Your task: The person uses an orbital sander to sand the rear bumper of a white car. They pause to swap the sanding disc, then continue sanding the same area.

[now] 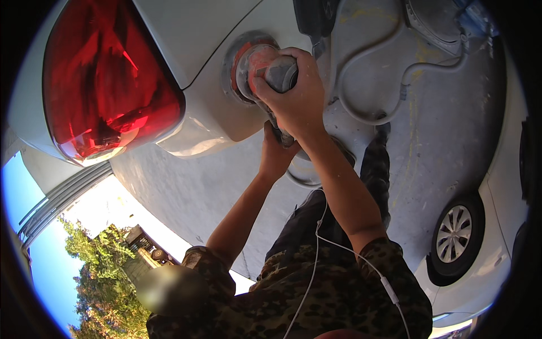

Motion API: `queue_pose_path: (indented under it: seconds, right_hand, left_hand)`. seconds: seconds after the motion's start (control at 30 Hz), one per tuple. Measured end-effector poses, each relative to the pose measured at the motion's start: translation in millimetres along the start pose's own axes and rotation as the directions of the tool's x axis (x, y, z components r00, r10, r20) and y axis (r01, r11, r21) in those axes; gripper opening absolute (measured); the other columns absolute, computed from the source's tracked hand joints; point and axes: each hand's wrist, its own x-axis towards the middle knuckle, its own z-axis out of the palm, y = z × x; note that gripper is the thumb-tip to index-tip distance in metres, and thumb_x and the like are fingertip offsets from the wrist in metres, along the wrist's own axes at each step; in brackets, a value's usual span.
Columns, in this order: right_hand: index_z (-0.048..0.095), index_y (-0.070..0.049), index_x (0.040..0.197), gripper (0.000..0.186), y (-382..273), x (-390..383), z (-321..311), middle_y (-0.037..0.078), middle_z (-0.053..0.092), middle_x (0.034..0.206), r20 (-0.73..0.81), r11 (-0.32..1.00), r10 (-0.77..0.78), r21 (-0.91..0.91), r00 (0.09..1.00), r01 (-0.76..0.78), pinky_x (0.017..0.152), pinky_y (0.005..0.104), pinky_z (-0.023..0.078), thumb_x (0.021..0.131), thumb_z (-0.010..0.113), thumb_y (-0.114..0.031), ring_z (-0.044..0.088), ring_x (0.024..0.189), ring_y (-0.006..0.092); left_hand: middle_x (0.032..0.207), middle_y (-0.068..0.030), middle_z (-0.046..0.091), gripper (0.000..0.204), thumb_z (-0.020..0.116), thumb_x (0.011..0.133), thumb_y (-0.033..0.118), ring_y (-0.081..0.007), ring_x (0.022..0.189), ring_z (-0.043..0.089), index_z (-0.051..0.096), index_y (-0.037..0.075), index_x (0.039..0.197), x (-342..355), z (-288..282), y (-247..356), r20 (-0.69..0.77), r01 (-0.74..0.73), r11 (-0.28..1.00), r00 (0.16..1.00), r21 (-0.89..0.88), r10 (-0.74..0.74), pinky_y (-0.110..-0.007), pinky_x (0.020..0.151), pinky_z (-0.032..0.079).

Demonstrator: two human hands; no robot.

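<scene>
A round orbital sander [251, 62], dusty grey and red, rests its pad against the white car body panel [200, 124], right of the red tail light [110, 85]. My right hand [293, 99] is wrapped over the top of the sander's head. Lower down, my left hand [276, 152] grips the sander's handle, which is partly hidden behind my right wrist. A dark seam runs across the panel above and left of the pad.
A grey hose [367, 120] loops over the dusty floor [418, 141] beside a machine [429, 22] at upper right. Another white car with a wheel [453, 233] stands at right. Thin white cables [316, 237] hang over my clothing. Trees [90, 260] show outside.
</scene>
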Motion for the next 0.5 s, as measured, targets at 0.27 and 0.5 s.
queue_pose_path:
  seconds: [0.27,0.5]
  right_hand:
    - [0.061,-0.003,0.126,0.061,9,18,-3,0.014,0.066,0.121,-0.033,0.959,0.275,0.072,0.961,-0.273,0.097,0.0431,0.055,0.076,0.087,-0.026,0.068,0.110,0.0318]
    - [0.059,-0.006,0.128,0.062,8,-7,10,0.016,0.063,0.122,-0.006,0.987,-0.147,0.066,0.989,0.148,0.088,0.0439,0.062,0.076,0.088,-0.023,0.070,0.107,0.0356]
  left_hand:
    - [0.135,-0.0223,0.067,0.090,0.089,0.086,0.022,-0.0297,0.118,0.068,0.034,0.000,0.154,4,1,-1,0.036,0.076,0.997,0.997,-0.016,-0.075,-0.042,0.098,0.054]
    - [0.140,-0.0230,0.061,0.090,0.088,0.087,0.021,-0.0313,0.127,0.063,0.032,-0.001,0.155,8,-1,-14,-0.043,0.103,0.994,0.994,-0.027,-0.104,-0.043,0.101,0.052]
